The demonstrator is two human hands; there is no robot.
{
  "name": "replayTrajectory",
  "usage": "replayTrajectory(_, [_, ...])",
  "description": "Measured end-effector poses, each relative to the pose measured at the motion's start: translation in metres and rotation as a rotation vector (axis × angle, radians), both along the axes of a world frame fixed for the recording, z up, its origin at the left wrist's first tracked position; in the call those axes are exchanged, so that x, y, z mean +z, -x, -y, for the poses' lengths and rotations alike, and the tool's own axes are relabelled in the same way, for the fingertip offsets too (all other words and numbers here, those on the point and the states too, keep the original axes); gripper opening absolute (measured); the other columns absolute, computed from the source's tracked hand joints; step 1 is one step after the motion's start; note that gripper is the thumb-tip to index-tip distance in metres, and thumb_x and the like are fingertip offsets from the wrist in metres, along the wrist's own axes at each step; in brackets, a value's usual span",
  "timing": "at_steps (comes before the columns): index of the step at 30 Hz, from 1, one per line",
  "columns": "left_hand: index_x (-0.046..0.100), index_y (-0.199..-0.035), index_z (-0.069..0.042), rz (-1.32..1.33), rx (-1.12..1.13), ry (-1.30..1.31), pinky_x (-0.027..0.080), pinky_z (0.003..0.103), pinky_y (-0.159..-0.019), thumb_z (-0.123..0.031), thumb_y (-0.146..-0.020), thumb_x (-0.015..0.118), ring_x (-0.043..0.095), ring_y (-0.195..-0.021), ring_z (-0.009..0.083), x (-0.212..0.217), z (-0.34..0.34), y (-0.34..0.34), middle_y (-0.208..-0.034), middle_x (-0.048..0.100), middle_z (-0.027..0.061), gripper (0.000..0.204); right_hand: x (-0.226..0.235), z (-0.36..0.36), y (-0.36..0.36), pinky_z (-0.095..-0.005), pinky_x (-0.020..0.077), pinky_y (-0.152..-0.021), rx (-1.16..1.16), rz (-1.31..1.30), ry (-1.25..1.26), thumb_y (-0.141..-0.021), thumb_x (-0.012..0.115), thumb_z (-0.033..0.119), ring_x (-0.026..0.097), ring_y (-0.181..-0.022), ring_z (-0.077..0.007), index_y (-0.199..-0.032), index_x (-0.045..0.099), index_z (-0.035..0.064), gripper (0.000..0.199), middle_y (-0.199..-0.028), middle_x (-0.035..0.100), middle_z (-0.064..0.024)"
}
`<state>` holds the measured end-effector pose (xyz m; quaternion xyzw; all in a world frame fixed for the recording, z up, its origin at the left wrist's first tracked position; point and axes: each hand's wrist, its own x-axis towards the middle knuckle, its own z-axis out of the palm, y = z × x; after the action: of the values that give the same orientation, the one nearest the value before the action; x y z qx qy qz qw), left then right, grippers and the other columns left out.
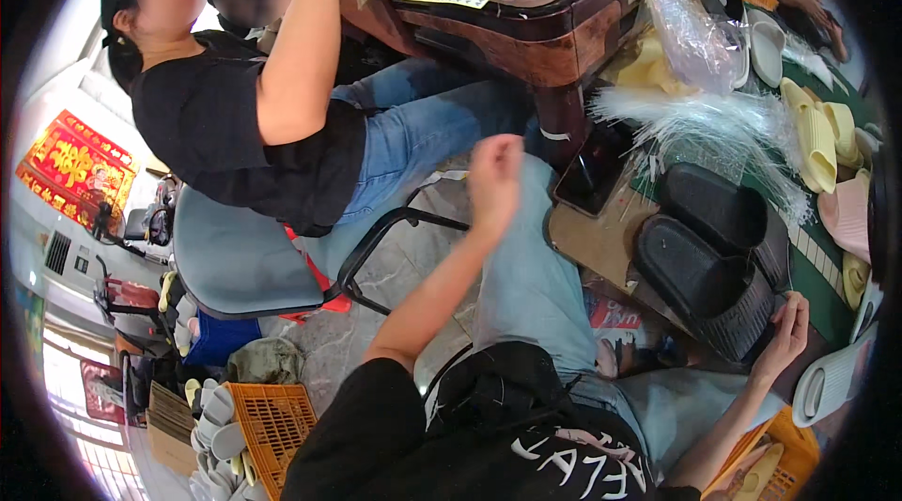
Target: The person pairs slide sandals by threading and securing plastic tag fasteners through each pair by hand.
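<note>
A pair of black slippers (691,271) lies on a brown board at my right, with ribbed straps toward the right. My right hand (789,332) is at the strap end of the nearer slipper, fingers pressed together; anything small between them is hidden. Above my left thigh, my left hand (496,183) is raised, fingers curled in and slightly blurred, away from the slippers. What it may hold is too small to make out. Just beyond the slippers lies a spread bundle of thin clear plastic strands (695,120).
A dark phone (592,167) lies on the board's far end. Yellow slippers (813,139) and a grey slipper (832,379) line the right side. At left a seated co-worker (235,116) reaches over a brown table (526,26) with sticker sheets. An orange crate (272,426) stands lower left.
</note>
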<state>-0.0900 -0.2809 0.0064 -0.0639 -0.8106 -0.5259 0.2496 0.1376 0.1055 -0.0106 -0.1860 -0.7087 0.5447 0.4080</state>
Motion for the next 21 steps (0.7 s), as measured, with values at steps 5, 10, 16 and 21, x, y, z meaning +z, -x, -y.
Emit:
replayTrajectory(5, [0.062,-0.084,-0.001,0.389,0.211,0.101,0.046,0.030,-0.066,-0.006,-0.078,0.057,0.059,-0.074,0.0173,-0.204,0.118,0.143,-0.081,0.063,0.0090,0.009,0.004,0.000,0.006,-0.0185,0.0242,-0.054,-0.013,0.072,-0.015,-0.092,0.046,0.012,0.031,-0.060,-0.0037,-0.088,0.056,0.0013,0.016,-0.068,0.039,0.0037])
replayTrajectory(10, [0.060,-0.092,0.003,0.690,-0.201,0.048,0.046,0.033,-0.066,-0.014,-0.074,0.064,0.058,-0.083,0.0204,-0.276,0.189,0.234,-0.088,0.062,0.0120,0.025,-0.001,0.003,0.013,-0.0202,0.0218,-0.054,0.008,0.037,0.037,-0.092,0.046,0.013,0.029,-0.059,-0.0054,-0.081,0.052,0.0026,0.016,-0.067,0.035,0.0034])
replayTrajectory(16, [0.056,-0.101,-0.005,0.461,-0.357,0.536,0.044,0.033,-0.071,-0.020,-0.074,0.062,0.054,-0.085,0.0182,-0.296,0.113,0.222,-0.097,0.059,0.0074,0.031,-0.001,-0.004,0.005,-0.0202,0.0218,-0.053,-0.067,0.160,-0.083,-0.092,0.046,0.013,0.027,-0.059,-0.0054,-0.081,0.051,0.0033,0.015,-0.068,0.034,0.0033])
replayTrajectory(21, [0.057,-0.105,-0.006,0.879,-0.362,-0.405,0.044,0.029,-0.077,-0.023,-0.080,0.054,0.055,-0.082,0.0194,-0.215,0.103,0.162,-0.100,0.058,0.0084,0.031,-0.004,-0.010,0.003,-0.0193,0.0239,-0.055,-0.026,0.136,-0.053,-0.092,0.047,0.011,0.029,-0.060,-0.0050,-0.088,0.054,0.0014,0.013,-0.074,0.040,0.0027])
